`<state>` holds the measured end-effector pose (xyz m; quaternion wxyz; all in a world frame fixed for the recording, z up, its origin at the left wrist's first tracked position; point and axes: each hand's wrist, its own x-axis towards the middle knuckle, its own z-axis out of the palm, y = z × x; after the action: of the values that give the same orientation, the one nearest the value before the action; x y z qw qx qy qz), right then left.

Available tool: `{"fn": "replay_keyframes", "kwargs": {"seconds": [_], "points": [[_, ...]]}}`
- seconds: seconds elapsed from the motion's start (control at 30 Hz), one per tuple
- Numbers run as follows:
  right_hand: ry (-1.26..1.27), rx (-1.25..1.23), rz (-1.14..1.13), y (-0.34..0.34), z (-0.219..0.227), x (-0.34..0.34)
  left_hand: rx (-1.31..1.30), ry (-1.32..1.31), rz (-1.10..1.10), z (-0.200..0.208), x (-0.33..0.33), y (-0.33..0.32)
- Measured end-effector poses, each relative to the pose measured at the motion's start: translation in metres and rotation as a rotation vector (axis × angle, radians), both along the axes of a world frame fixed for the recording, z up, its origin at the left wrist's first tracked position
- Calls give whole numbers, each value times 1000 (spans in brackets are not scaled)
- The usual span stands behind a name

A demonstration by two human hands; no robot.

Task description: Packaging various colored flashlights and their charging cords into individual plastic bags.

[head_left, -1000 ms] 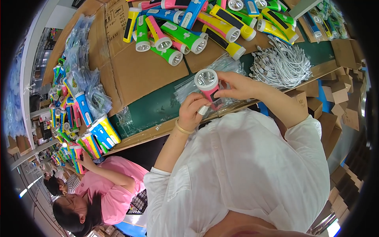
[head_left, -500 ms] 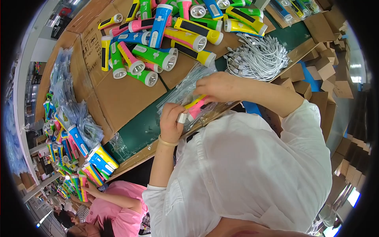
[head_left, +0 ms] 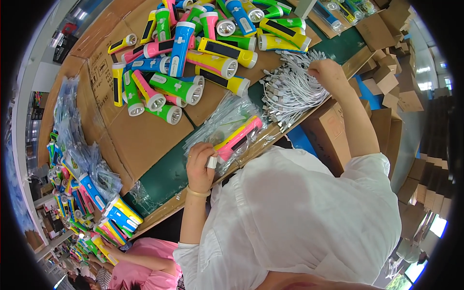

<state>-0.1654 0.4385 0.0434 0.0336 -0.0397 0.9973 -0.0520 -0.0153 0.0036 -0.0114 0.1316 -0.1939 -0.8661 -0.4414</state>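
Observation:
A pink and yellow flashlight (head_left: 239,137) with a dark panel lies in a clear plastic bag (head_left: 255,129) near the table's front edge. My left hand (head_left: 199,169) is closed on its near-left end, with a small white block (head_left: 211,162) by the thumb. My right hand (head_left: 328,76) reaches into a heap of white USB cables (head_left: 292,92), its fingers pinched together on the cables; the exact grip is partly hidden. Beneath the bagged flashlight is a stack of flat clear bags (head_left: 220,118).
Many coloured flashlights (head_left: 181,48) are piled on cardboard (head_left: 145,140) at the back. More clear bags (head_left: 79,130) and flashlights (head_left: 123,212) lie to the left, near a co-worker in a pink top (head_left: 145,263). Open cardboard boxes (head_left: 331,130) stand at the right.
My right hand has let go of the bagged flashlight and moved right to the cable heap. My left hand still holds the flashlight, now more exposed. The view has shifted slightly.

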Motion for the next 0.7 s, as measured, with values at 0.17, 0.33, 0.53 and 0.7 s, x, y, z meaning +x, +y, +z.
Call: {"fn": "replay_keyframes", "kwargs": {"seconds": [0.17, 0.33, 0.53, 0.7], "points": [[158, -431, 20, -30, 65, 2, -39, 10, 10, 2, 2, -3], [84, -619, 23, -45, 73, -16, -52, 15, 76, 3, 9, 0], [-44, -1402, 332, -85, 80, -8, -12, 4, 91, 1, 13, -1], [-527, -1647, 377, -141, 42, 16, 44, -13, 122, -1, 17, 3]]}}
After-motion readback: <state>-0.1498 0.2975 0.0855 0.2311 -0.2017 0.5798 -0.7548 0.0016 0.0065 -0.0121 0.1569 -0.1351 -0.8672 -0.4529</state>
